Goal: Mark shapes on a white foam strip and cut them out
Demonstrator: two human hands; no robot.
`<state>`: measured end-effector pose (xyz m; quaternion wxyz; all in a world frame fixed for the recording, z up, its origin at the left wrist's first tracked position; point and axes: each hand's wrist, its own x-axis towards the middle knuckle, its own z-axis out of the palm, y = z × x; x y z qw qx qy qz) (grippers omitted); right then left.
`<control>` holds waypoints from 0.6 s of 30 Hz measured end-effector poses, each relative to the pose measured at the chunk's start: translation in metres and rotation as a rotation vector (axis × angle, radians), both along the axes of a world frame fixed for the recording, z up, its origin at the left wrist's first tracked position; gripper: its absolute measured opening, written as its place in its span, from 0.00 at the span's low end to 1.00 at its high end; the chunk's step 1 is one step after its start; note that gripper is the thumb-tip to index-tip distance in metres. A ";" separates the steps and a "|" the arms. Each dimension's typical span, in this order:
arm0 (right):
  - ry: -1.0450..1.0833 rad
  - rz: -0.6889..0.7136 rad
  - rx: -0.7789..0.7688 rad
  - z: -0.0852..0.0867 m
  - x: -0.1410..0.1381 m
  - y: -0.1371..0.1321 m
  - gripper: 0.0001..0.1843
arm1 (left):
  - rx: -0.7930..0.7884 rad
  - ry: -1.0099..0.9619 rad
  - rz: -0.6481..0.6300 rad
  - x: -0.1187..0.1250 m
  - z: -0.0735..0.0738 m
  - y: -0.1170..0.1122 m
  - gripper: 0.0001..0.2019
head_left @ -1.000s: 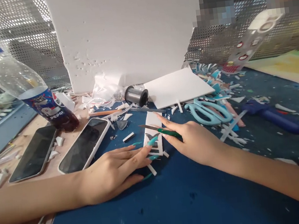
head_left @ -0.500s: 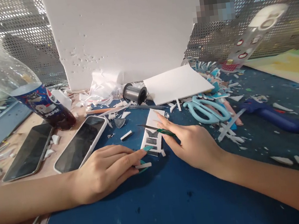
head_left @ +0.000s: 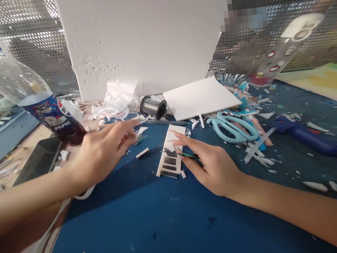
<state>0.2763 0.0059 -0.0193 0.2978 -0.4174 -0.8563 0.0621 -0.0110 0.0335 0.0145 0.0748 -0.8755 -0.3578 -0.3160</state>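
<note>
The hands are apart. The right hand (head_left: 215,165) is closed on the knife (head_left: 189,155), whose blade points left across the card (head_left: 168,142). Its foremost fingers rest on the card's upper part. The card lies flat on the blue table (head_left: 157,241), at centre, with rectangular slots in its lower half. The left hand (head_left: 103,154) is raised to the left, clear of the card and partly covering the white-cased phone (head_left: 85,194); motion blur prevents telling whether its fingers grip anything. A small strip (head_left: 142,153) lies left of the card. The spool (head_left: 153,108) and sheet (head_left: 201,96) lie beyond it; the scissors (head_left: 221,117) lie to the right.
</note>
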 end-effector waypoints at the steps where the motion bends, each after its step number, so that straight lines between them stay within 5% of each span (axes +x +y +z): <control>1: 0.002 -0.010 -0.003 0.000 0.000 0.000 0.28 | -0.016 -0.016 0.060 -0.001 0.003 0.012 0.12; 6: 0.001 -0.054 0.011 -0.004 0.000 0.002 0.25 | -0.112 0.049 0.191 0.003 0.005 0.050 0.19; 13: 0.007 -0.056 -0.002 -0.003 0.001 0.003 0.24 | -0.165 0.375 0.261 0.016 0.000 0.015 0.16; 18: -0.026 -0.028 -0.015 0.000 -0.002 0.003 0.24 | -0.234 0.513 0.350 0.019 -0.001 0.028 0.18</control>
